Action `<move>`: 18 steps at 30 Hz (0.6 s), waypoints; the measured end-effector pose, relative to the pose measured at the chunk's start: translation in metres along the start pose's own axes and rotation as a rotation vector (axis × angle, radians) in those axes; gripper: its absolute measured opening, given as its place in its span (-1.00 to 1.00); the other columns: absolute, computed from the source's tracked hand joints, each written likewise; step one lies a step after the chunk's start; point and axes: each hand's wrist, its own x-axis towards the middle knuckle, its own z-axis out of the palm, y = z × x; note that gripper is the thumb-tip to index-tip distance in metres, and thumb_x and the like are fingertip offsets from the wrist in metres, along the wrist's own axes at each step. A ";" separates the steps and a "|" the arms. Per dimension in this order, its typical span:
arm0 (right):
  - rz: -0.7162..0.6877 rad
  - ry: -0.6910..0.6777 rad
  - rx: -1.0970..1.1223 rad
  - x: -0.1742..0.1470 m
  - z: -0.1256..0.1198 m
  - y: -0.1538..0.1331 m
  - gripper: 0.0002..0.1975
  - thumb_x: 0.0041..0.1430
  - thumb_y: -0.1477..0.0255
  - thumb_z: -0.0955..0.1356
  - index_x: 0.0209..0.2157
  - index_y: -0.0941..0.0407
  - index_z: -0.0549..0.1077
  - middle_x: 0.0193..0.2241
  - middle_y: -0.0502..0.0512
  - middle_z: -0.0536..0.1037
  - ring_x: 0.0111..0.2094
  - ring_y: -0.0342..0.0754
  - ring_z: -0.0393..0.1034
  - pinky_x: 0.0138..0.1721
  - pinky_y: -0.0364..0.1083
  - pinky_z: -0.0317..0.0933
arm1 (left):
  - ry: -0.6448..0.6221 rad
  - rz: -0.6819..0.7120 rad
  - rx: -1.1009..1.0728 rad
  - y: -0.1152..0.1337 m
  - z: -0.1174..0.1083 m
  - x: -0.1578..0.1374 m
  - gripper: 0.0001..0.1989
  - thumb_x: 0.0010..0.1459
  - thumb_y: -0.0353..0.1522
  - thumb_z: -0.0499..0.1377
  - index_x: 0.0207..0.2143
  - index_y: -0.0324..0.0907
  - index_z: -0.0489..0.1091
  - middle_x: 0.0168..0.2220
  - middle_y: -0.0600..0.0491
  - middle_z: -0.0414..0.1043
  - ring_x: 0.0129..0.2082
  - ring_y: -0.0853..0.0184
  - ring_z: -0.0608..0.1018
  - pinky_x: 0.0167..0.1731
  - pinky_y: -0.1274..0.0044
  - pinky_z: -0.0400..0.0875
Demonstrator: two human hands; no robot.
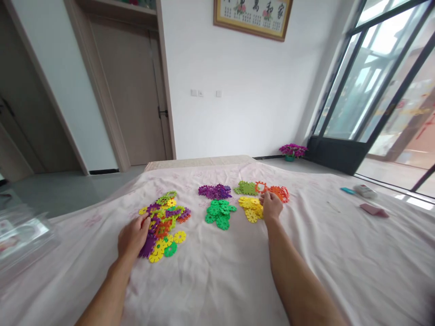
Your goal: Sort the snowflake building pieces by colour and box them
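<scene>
Over pale cloth (204, 280), the right hand (273, 207) pinches an orange frame (261, 183) (left hand (134, 233), grip unclear).

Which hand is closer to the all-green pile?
The right hand. It is to the right of the green pile, with the yellow pile between; the left hand is farther off, left, by the mixed pile.

A gold-framed calligraphy panel (253, 18) hung on the white wall (244, 122), right of a beige wooden door (129, 86). Magenta flowers (292, 150) in a green pot (289, 158) stood near black-framed glass panels (345, 97). A pink object (374, 210) lay rightward.
</scene>
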 end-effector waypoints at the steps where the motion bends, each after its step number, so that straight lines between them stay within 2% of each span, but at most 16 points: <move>1: 0.091 0.069 0.088 0.008 -0.007 0.006 -0.78 0.07 0.32 0.34 -0.38 0.18 0.53 -0.50 0.05 0.58 -0.51 -0.09 0.49 -0.48 -0.18 0.37 | 0.001 0.003 0.006 0.000 0.000 0.000 -0.47 0.33 -0.12 -0.17 0.14 -0.11 0.38 0.15 -0.03 0.45 0.13 0.11 0.48 0.07 0.36 0.33; 3: 0.196 0.155 0.194 0.018 -0.018 0.015 -0.83 0.07 0.36 0.33 -0.41 0.17 0.50 -0.54 0.04 0.57 -0.53 -0.09 0.49 -0.53 -0.20 0.38 | 0.008 0.008 0.012 -0.001 0.001 0.000 -0.48 0.32 -0.13 -0.16 0.12 -0.10 0.39 0.14 -0.02 0.46 0.12 0.13 0.49 0.04 0.39 0.34; 8: 0.300 0.233 0.291 0.031 -0.025 0.020 -0.90 0.10 0.46 0.31 -0.32 0.17 0.44 -0.51 0.04 0.57 -0.50 -0.10 0.52 -0.51 -0.21 0.43 | 0.014 0.047 0.013 -0.003 0.000 -0.001 -0.51 0.32 -0.16 -0.15 0.06 -0.09 0.44 0.11 0.00 0.49 0.09 0.16 0.51 0.01 0.42 0.36; 13: 0.375 0.256 0.340 0.037 -0.028 0.021 -0.69 0.05 0.55 0.36 -0.11 0.19 0.36 -0.38 0.09 0.58 -0.49 -0.13 0.51 -0.47 -0.19 0.46 | 0.031 0.063 0.008 -0.003 0.000 -0.001 -0.51 0.33 -0.17 -0.16 0.06 -0.10 0.45 0.11 -0.01 0.49 0.09 0.16 0.51 0.02 0.43 0.36; 18: 0.341 0.248 0.299 0.037 -0.027 0.021 -0.51 0.06 0.54 0.32 0.07 0.15 0.27 -0.28 0.10 0.58 -0.49 -0.17 0.50 -0.49 -0.21 0.43 | 0.027 0.053 -0.004 -0.003 0.001 -0.001 -0.51 0.33 -0.16 -0.16 0.06 -0.09 0.44 0.12 0.00 0.48 0.10 0.15 0.50 0.04 0.41 0.35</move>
